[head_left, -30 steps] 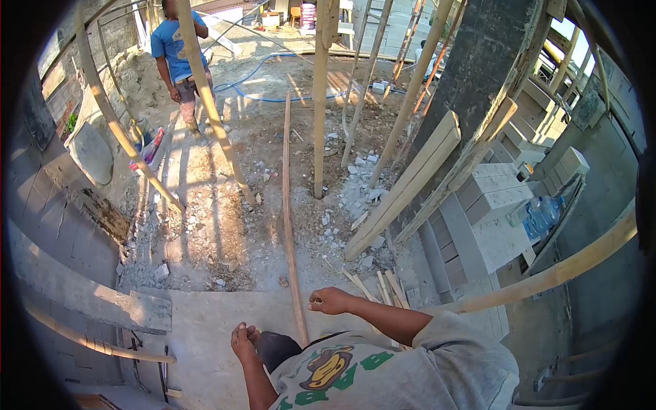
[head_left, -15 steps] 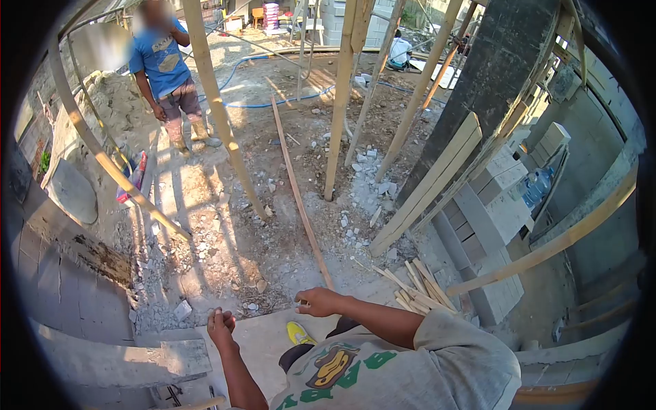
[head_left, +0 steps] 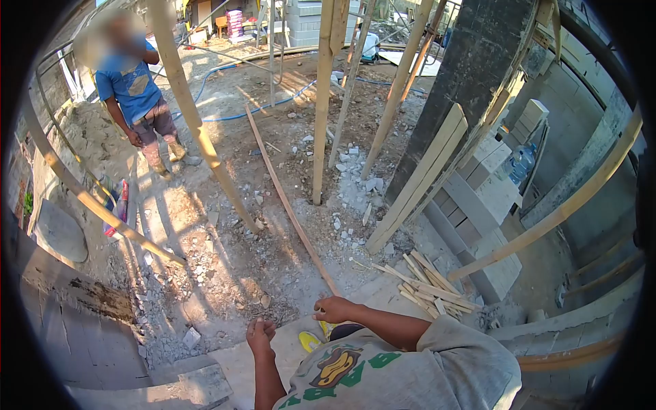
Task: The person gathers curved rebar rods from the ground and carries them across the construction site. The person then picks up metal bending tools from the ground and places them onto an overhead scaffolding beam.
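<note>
A long, thin, reddish-brown wooden strip (head_left: 291,210) lay flat across the rubble-strewn earth, its near end close to the right hand (head_left: 333,309); whether they touched could not be told. It looked light for its length, dry and stiff across short spans, yet likely to bow if lifted by one end. A grip near the middle would probably have balanced it best, with the second hand spaced along it; the rough grain seemed unlikely to slip but might have splintered, and so slender a piece could have snapped under a hard bend.

The right hand's fingers were curled, a narrow gap beside the thumb; the left hand (head_left: 260,335), farther from the strip, was loosely half-curled. Nothing showed in either.

To the right lay a loose pile of pale, narrow wooden sticks (head_left: 437,290), and beyond stood an upright yellowish timber pole (head_left: 323,102). A person in a blue T-shirt (head_left: 139,85) stood on the left, pale print on the chest illegible.

The wearer's grey T-shirt (head_left: 410,369) bore a cartoon face above large green capitals, upside down and partly folded, too uncertain to read. Any lettering on the distant pink-and-white sacks (head_left: 234,24) was too small. No brand could be made out.
</note>
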`<state>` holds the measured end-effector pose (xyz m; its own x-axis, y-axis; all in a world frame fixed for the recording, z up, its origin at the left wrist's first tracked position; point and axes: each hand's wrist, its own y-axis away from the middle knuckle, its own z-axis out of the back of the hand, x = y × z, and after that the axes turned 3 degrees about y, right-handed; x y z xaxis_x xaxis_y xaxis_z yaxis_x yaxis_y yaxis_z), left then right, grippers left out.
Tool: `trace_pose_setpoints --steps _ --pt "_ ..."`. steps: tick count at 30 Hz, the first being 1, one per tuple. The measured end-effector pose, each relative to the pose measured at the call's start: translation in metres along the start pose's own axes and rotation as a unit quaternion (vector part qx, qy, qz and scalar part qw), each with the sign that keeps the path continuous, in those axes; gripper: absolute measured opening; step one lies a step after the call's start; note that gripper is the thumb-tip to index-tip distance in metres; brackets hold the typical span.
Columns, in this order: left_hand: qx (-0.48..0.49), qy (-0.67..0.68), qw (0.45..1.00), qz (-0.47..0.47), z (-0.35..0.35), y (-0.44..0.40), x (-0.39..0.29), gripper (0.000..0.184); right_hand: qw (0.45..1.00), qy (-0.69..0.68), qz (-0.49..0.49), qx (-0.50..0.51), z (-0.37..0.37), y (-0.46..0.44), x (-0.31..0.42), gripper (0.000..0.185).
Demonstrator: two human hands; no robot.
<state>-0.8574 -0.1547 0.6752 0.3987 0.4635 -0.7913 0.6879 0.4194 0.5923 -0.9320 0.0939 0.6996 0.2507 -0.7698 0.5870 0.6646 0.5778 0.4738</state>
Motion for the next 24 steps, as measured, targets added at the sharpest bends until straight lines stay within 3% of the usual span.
trace_pose_setpoints --steps 5,13,18,24 --pt "0.094 -0.017 0.995 -0.038 -0.049 -0.027 -0.027 0.024 0.999 -0.031 -0.026 -0.035 0.022 -0.003 -0.013 0.042" --pt "0.139 -0.077 0.984 -0.084 -0.123 -0.050 -0.070 0.027 0.985 -0.051 -0.117 -0.120 0.048 0.023 -0.082 0.045" --pt "0.229 -0.135 0.963 -0.029 -0.155 -0.032 -0.049 0.031 0.959 -0.109 -0.189 -0.184 0.040 0.055 -0.096 0.047" --pt "0.352 -0.236 0.905 0.026 -0.176 -0.043 -0.029 0.023 0.914 -0.144 -0.297 -0.235 -0.004 0.088 -0.076 0.047"
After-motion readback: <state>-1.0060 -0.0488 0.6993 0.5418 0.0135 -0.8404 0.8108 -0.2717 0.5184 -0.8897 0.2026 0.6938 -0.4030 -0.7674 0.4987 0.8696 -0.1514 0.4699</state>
